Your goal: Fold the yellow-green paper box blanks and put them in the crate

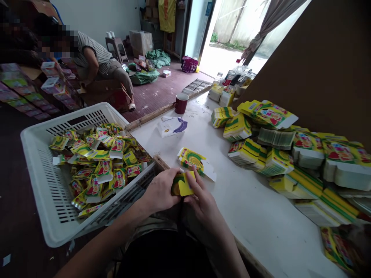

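Both my hands hold one small yellow carton at the near edge of the white table. My left hand grips its left side with fingers curled. My right hand pinches its right side, fingers pressed on the flap. Just beyond lies a flat, unfolded yellow-green carton blank. A white plastic basket to the left holds several folded cartons.
Stacks of flat carton blanks cover the table's right side beside a brown board. A dark red mug and a white packet sit farther back. A seated person works at the far left near an open doorway.
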### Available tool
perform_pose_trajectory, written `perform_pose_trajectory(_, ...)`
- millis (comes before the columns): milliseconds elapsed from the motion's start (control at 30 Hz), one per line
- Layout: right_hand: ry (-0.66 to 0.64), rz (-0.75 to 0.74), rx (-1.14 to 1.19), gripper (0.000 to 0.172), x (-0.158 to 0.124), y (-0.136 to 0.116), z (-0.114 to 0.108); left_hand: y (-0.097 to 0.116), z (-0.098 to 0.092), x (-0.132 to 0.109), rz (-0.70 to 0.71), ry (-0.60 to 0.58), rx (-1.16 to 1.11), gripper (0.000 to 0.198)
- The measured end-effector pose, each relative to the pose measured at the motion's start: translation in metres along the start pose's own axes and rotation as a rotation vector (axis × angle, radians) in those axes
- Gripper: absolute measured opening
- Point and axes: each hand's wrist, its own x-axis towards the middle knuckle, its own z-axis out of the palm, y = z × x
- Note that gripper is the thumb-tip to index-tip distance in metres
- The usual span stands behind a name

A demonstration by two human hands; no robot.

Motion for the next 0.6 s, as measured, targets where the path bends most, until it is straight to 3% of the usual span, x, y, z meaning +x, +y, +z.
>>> perform_pose_trajectory(100, -0.058, 0.017, -0.021, 0.032, 0.003, -0.005, -0.015, 0.003, -0.011, 0.0, -0.028, -0.052, -0.016, 0.058)
perform_pose_trajectory(233, -0.165, 0.014, -0.003, 0.023, 0.006, -0.012, -0.023, 0.007, -0.015, -0.001, -0.056, -0.101, -0.047, 0.066)
perform_pose_trajectory(300, -0.102, 0.031, 0.002, 0.028, 0.006, -0.012, -0.014, 0.01, -0.013, -0.001, -0.055, -0.074, -0.047, 0.063)
perform_pose_trajectory(400, 0.068, 0.081, 0.104, 0.062, 0.009, -0.006, 0.002, 0.008, -0.01, 0.002, -0.09, 0.006, -0.2, 0.058)
perform_pose_trajectory(467, 0.132, 0.107, 0.112, 0.073, 0.015, 0.004, 0.006, 0.002, -0.013, 0.005, -0.148, 0.198, -0.504, 0.051)
perform_pose_trajectory(567, 0.331, 0.181, -0.227, 0.047, 0.031, 0.024, -0.005, -0.014, -0.021, 0.014, -0.256, 0.739, -1.062, 0.046)
perform_pose_trajectory(600, 0.384, 0.21, -0.316, 0.04, 0.037, 0.031, -0.01, -0.019, -0.023, 0.017, -0.318, 0.86, -1.199, 0.05)
